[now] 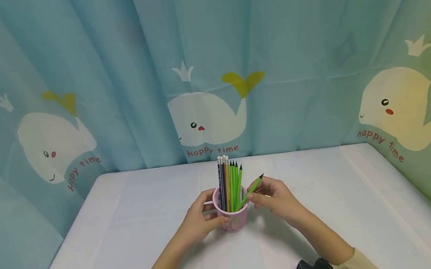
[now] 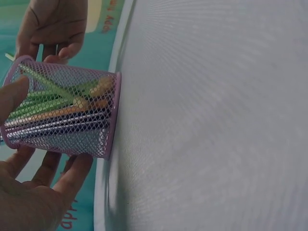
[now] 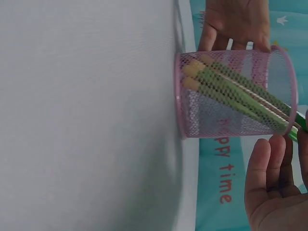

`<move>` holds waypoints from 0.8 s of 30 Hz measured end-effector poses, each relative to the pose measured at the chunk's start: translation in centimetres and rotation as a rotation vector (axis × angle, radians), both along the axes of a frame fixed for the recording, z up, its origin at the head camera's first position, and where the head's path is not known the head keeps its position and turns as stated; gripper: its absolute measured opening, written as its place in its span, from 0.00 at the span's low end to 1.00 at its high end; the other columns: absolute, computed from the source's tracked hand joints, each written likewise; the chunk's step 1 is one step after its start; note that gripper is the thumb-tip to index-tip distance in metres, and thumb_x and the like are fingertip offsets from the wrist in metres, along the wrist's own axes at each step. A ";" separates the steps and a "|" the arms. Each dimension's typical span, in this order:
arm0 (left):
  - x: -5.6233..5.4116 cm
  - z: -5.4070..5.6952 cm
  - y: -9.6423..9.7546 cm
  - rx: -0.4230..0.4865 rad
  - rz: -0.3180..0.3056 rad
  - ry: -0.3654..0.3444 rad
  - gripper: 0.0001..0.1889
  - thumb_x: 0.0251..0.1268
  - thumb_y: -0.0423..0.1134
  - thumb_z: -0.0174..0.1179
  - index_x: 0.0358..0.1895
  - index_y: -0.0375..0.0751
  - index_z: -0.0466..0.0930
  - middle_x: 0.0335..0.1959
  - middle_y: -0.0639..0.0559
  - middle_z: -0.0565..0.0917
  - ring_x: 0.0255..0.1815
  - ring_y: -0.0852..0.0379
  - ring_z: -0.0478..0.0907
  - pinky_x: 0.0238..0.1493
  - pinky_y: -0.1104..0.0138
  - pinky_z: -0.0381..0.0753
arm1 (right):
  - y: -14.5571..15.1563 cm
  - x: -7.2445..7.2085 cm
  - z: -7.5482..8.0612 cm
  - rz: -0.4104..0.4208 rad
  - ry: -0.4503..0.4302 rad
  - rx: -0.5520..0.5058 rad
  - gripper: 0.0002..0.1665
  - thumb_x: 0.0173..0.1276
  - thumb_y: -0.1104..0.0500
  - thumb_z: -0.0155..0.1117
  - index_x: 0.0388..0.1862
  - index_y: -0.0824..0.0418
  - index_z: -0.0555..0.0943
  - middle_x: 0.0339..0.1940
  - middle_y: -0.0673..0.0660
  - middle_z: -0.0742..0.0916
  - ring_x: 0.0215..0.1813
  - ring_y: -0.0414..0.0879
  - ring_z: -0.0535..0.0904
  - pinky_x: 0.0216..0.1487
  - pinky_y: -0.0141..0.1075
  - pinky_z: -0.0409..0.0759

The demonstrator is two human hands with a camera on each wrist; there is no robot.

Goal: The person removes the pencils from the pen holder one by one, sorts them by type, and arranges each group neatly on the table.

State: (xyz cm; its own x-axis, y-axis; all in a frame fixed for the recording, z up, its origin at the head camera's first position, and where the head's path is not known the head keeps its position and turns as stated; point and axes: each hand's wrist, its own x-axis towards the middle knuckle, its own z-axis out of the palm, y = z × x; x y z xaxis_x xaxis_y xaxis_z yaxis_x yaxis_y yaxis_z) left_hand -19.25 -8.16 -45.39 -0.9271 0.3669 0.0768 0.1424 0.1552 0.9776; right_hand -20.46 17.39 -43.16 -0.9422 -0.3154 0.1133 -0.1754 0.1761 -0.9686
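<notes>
Head view: the right hand (image 1: 277, 199) is pinching between thumb and fingers a green pencil (image 1: 256, 184) that is slanting from inside a pink cup (image 1: 234, 223) toward the right edge of the table (image 1: 376, 222), the left hand (image 1: 197, 224) gripping the cup.

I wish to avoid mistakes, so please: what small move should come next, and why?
Probably the right hand should ease the tilted green pencil upright and release it: its lower end is inside the pink mesh cup, where other pencils stand, and the left hand holds the cup.
</notes>
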 end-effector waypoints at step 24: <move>0.1 0.1 0.0 -0.007 -0.018 0.012 0.37 0.58 0.34 0.72 0.70 0.39 0.65 0.65 0.36 0.72 0.63 0.37 0.75 0.61 0.54 0.81 | 3.4 0.2 4.6 -0.150 -0.026 -0.393 0.04 0.74 0.64 0.59 0.45 0.61 0.76 0.44 0.54 0.83 0.41 0.45 0.85 0.48 0.45 0.88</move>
